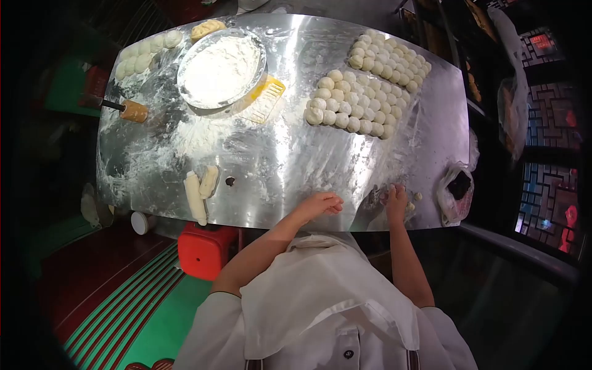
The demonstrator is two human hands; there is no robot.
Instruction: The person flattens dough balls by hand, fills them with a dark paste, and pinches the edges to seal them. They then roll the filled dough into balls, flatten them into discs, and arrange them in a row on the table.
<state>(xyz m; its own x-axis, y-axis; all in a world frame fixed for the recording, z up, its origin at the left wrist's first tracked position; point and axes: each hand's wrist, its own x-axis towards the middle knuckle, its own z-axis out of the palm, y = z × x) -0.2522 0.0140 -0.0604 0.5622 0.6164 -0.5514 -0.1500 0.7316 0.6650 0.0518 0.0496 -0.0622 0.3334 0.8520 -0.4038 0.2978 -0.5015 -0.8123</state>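
Note:
Near the front edge of the metal table (246,200), my left hand (319,205) has its fingers curled together; anything inside them is too small to make out. To its right, my right hand (395,202) is closed over the table beside a dark patch (374,197); what its fingers grip is hidden. Small dough bits (418,196) lie right of that hand. Beyond both hands sit rows of round dough balls (351,102), with a second group (388,58) farther back. Two dough rolls (195,197) lie left of my left hand.
A large bowl of flour (222,71) stands at the back left beside a yellow scraper (268,98). Farther left are a wooden-ended tool (134,111) and more dough pieces (145,52). A plastic bag with dark contents (456,191) sits at the right edge. A red stool (200,253) stands below.

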